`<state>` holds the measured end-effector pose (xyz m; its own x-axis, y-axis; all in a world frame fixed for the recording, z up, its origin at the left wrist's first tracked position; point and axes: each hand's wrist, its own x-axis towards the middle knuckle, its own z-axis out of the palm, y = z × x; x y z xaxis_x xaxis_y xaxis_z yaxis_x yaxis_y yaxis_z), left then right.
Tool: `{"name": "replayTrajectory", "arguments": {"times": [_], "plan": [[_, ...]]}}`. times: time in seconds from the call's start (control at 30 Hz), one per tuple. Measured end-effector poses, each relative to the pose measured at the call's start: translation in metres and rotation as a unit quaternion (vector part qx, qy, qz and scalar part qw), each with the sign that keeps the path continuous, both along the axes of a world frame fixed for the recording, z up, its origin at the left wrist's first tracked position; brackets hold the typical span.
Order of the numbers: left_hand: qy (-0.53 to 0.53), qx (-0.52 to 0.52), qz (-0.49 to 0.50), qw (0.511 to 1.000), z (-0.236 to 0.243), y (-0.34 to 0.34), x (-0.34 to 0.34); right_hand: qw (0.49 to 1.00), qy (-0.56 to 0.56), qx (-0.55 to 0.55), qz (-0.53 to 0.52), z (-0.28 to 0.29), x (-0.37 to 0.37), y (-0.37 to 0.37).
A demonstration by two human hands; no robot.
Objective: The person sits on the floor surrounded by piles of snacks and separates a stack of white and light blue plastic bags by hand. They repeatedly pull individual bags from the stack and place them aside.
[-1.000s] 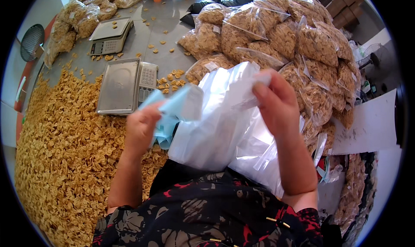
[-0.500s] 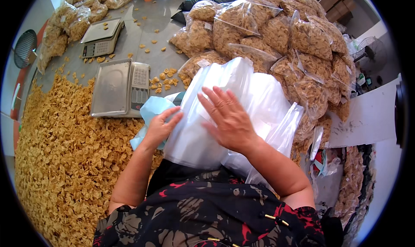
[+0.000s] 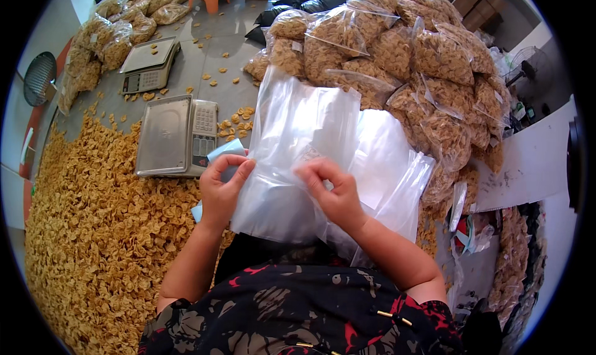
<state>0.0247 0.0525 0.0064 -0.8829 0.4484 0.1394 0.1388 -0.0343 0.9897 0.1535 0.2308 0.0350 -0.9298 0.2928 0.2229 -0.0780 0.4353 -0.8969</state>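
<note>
A stack of clear plastic bags (image 3: 279, 200) lies in front of me, its top bag lifted at the far left corner. My left hand (image 3: 222, 184) pinches the left edge of the top bag between thumb and fingers. Behind that hand shows a light blue sheet (image 3: 228, 149), partly hidden by the hand and the bag. My right hand (image 3: 332, 187) is closed over the middle of the bag, fingertips bunched and slightly blurred. Whether it holds anything, I cannot make out. A small pale patch, perhaps a label (image 3: 307, 152), shows on the bag just beyond those fingertips.
More folded clear bags (image 3: 382, 147) lie to the right. Loose golden flakes (image 3: 112, 231) cover the left side. Two scales, a near one (image 3: 164, 134) and a far one (image 3: 149, 60), stand beyond them. Filled bags (image 3: 397, 51) pile up at the far right, near a fan (image 3: 528, 69).
My right hand has gone from spread flat over the bags to closed fingertips. The left hand has come onto the bag's edge, and the top bag's far left corner has risen.
</note>
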Motion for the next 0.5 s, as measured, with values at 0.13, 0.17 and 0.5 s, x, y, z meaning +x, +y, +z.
{"name": "replayTrajectory", "arguments": {"times": [0.13,0.17,0.5], "plan": [[0.157,-0.079,-0.085,0.981,0.045,0.005,0.041,0.973,-0.025,-0.224,-0.038,0.037,-0.012,-0.013],[0.168,-0.052,-0.114,0.978,0.049,0.007,0.046,0.973,-0.021,-0.229,-0.027,0.038,-0.011,-0.009],[-0.220,0.073,-0.188,0.954,0.042,0.029,0.049,0.995,-0.005,-0.077,-0.070,0.038,0.016,0.007]]}}
